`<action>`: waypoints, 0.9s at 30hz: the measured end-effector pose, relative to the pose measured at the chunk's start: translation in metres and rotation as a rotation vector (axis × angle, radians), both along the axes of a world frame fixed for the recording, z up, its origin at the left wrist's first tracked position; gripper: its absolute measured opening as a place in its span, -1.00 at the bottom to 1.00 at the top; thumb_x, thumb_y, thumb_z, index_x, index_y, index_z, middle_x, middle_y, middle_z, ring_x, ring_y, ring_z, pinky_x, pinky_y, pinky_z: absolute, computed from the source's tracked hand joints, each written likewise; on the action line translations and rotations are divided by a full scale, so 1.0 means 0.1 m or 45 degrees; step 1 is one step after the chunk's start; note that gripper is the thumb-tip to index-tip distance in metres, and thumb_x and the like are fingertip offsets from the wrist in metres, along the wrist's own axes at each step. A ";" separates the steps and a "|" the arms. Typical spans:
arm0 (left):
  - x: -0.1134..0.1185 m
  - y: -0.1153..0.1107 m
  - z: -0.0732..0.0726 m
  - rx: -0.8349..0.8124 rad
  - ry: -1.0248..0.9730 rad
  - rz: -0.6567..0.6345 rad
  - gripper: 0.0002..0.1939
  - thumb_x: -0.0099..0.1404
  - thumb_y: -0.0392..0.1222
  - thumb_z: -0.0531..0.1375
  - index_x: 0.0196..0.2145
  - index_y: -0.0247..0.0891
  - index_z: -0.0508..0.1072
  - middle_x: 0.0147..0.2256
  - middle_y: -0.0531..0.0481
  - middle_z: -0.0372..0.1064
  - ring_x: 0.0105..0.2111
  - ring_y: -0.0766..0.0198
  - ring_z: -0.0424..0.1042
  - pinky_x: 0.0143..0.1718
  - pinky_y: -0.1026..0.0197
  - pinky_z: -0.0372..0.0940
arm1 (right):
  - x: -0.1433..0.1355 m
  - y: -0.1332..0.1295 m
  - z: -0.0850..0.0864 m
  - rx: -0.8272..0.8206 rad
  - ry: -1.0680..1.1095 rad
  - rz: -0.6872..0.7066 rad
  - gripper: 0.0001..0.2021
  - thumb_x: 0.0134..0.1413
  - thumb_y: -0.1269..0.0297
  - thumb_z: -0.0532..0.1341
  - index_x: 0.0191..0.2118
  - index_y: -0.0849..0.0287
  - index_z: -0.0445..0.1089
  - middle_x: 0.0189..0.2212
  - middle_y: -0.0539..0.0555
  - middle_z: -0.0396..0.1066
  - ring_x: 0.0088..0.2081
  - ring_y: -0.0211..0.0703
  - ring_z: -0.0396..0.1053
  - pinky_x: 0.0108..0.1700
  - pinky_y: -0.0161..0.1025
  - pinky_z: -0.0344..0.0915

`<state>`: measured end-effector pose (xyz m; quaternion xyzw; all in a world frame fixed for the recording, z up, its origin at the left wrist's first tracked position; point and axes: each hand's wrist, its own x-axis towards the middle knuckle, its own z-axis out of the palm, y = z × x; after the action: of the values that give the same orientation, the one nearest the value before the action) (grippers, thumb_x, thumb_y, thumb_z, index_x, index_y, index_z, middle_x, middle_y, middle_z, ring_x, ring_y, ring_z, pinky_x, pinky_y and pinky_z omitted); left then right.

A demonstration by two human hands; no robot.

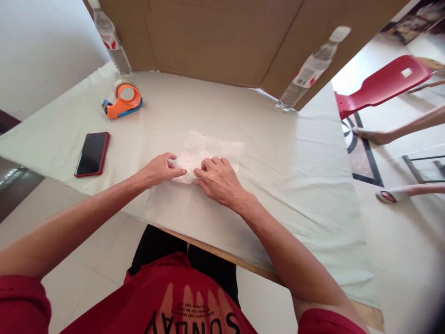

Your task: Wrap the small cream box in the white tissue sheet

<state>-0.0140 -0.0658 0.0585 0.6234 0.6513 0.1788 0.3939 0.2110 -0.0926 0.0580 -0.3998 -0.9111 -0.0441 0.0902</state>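
A thin white sheet that looks like tissue paper lies on the cloth-covered table in front of me. My left hand rests at its left edge, thumb stretched to the right and apart from the fingers. On the near part of the sheet sits my right hand, its fingers curled and thumb tucked in, gripping the near edge. The right hand's palm hides some of the tissue, and its fingertips are partly covered.
An orange tape dispenser and a red-edged phone lie to the left. A cardboard panel stands at the back, with a water bottle at left and another bottle at right. Beyond are a red chair and someone's legs.
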 end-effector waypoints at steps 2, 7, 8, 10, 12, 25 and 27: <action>0.04 0.03 0.02 -0.090 -0.020 0.034 -0.38 -0.05 0.14 0.40 -0.10 -0.25 0.42 -0.44 -0.03 0.48 -0.53 0.16 0.45 -0.53 0.20 0.19 | 0.00 0.01 0.00 -0.019 -0.002 0.013 -0.83 0.32 0.29 0.16 -0.19 0.18 0.50 -0.20 0.22 0.43 -0.19 0.01 0.22 -0.20 -0.08 0.01; 0.14 0.12 0.07 -0.293 -0.016 0.045 -0.65 0.00 -0.01 0.38 -0.52 -0.19 0.29 -0.69 0.18 0.11 -0.66 0.36 0.12 -0.58 0.25 -0.02 | -0.01 -0.01 -0.02 -0.035 0.029 -0.010 -0.83 0.31 0.28 0.16 -0.17 0.20 0.49 -0.17 0.23 0.42 -0.18 0.01 0.19 -0.20 -0.10 -0.04; 0.15 0.13 0.09 -0.322 -0.025 0.025 -0.65 0.01 -0.05 0.37 -0.58 -0.19 0.25 -0.69 0.19 0.06 -0.66 0.40 0.07 -0.57 0.26 -0.06 | -0.01 -0.02 -0.03 -0.037 0.029 -0.017 -0.83 0.32 0.29 0.15 -0.17 0.20 0.49 -0.16 0.23 0.42 -0.18 0.01 0.18 -0.19 -0.10 -0.05; 0.17 0.14 0.14 -0.329 -0.072 0.002 -0.65 0.01 -0.11 0.35 -0.63 -0.22 0.23 -0.66 0.18 0.06 -0.62 0.43 0.06 -0.56 0.28 -0.07 | -0.01 -0.02 -0.04 -0.040 0.031 -0.019 -0.82 0.32 0.29 0.14 -0.17 0.20 0.48 -0.15 0.22 0.42 -0.17 0.01 0.18 -0.18 -0.10 -0.06; 0.20 0.13 0.17 -0.297 -0.142 0.013 -0.67 -0.01 -0.15 0.36 -0.62 -0.23 0.24 -0.62 0.16 0.13 -0.58 0.42 0.13 -0.53 0.30 0.01 | -0.01 -0.02 -0.05 -0.041 0.043 -0.014 -0.81 0.33 0.29 0.13 -0.17 0.19 0.48 -0.14 0.22 0.42 -0.15 0.01 0.18 -0.17 -0.09 -0.06; 0.48 0.07 0.10 -0.337 -0.231 0.166 -0.89 -0.04 -0.27 0.29 -0.54 -0.29 0.40 -0.57 0.08 0.33 -0.54 0.33 0.33 -0.61 0.32 0.20 | -0.02 -0.01 -0.11 -0.008 0.126 -0.020 -0.73 0.28 0.26 0.18 0.02 0.26 0.40 -0.14 0.22 0.47 -0.12 0.06 0.24 -0.13 -0.07 -0.01; 0.53 0.05 0.10 -0.278 -0.237 0.183 -0.89 -0.03 -0.28 0.28 -0.54 -0.28 0.38 -0.58 0.10 0.32 -0.57 0.35 0.31 -0.62 0.34 0.17 | -0.03 -0.01 -0.12 -0.009 0.149 -0.029 -0.63 0.27 0.28 0.17 0.13 0.31 0.33 -0.14 0.22 0.48 -0.13 0.08 0.25 -0.13 -0.06 0.00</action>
<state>0.0390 -0.0603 0.0684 0.5094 0.6705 0.1916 0.5042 0.2084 -0.0934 0.0464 -0.4124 -0.8998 -0.0185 0.1413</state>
